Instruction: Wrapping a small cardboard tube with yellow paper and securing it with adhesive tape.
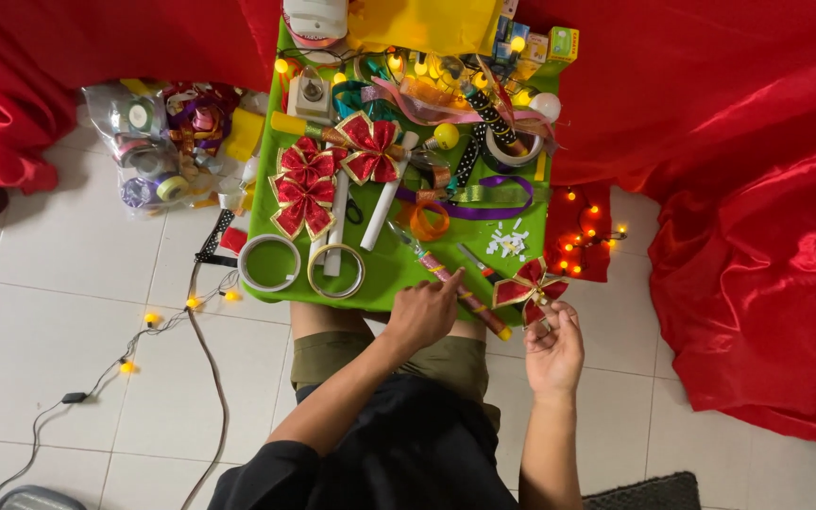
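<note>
1. Green table (389, 274) stands on white tiles, red cloth (757, 236) at its right.
2. Left hand (424, 312) grasps a ribbon-wrapped stick (460, 288) at the near edge.
3. Right hand (554, 349) pinches a red-gold bow (526, 288) at the near right corner.

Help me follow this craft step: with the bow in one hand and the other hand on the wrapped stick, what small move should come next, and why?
Probably bring the red-and-gold bow, held in the right hand, down onto the wrapped stick that the left hand steadies at the green table edge. The bow hovers just beside the stick, seemingly not yet attached.
</note>
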